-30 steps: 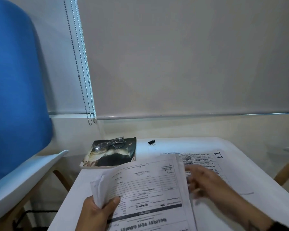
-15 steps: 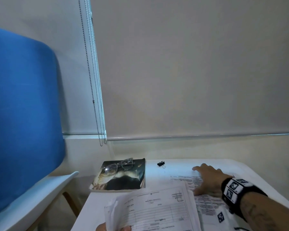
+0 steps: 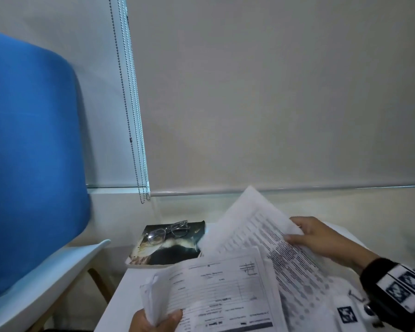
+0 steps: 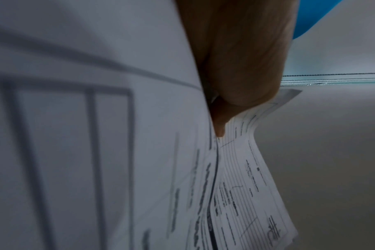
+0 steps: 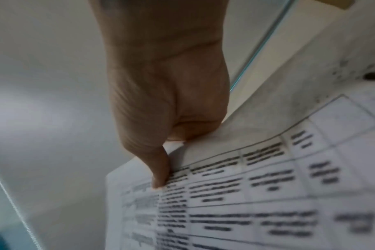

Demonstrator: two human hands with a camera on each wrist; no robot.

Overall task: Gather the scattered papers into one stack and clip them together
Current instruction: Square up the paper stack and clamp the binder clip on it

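My left hand (image 3: pixel 153 321) grips a bundle of printed forms (image 3: pixel 216 288) at its lower left corner, thumb on top; the left wrist view shows the thumb (image 4: pixel 235 67) pressing the bundle of printed forms (image 4: pixel 246 194). My right hand (image 3: pixel 314 238) pinches a printed table sheet (image 3: pixel 256 233) by its right edge and holds it tilted above the table, overlapping the bundle. In the right wrist view the thumb (image 5: pixel 158 169) lies on the printed table sheet (image 5: pixel 246 194). The black binder clip is hidden behind the raised sheet.
A dark book (image 3: pixel 170 245) with glasses (image 3: pixel 168 231) on it lies at the white table's (image 3: pixel 120 298) far left corner. A blue-backed chair (image 3: pixel 29 164) stands at the left. Blind cords (image 3: pixel 134 140) hang by the window; another sheet (image 3: pixel 340 305) lies under my right wrist.
My right hand, which lay flat on the table sheet, has taken hold of its edge and lifted it off the table toward the bundle. The clip is now covered from view.
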